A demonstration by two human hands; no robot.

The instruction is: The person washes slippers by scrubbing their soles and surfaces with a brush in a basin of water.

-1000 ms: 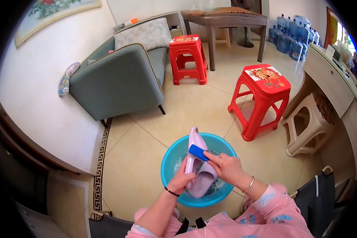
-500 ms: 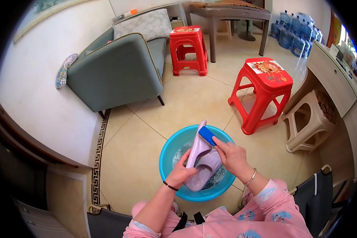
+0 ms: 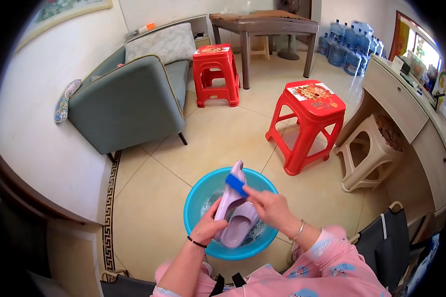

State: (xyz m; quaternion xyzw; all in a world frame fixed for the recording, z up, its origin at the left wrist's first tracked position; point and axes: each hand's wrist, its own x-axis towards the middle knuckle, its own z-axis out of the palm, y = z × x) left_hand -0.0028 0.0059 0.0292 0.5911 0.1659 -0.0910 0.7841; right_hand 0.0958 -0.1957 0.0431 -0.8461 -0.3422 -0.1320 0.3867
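Floor: beige tiles, pale joints; dark Greek-key border left of the basin. Basin: round, turquoise, smooth-rimmed, standing on the floor; suds inside. Beyond the basin, leftward, I count one grey-green sofa, contrasting piping, with a pale patterned cushion. Almost straight beyond the basin: far red stool. Beyond and right of it: near red stool, floral top, splayed legs. Farther right of the basin: beige stool by a pale drawered cabinet.

Lilac slipper: one, moulded, smooth, raised over the basin, one end pointing away from me. Second slipper: same lilac, broad strap, lying lower, within the basin's outline.

Left grip: I read it clasped around the raised slipper's near part. Right grip: pinching a blue brush, rectangular, laid against that slipper.
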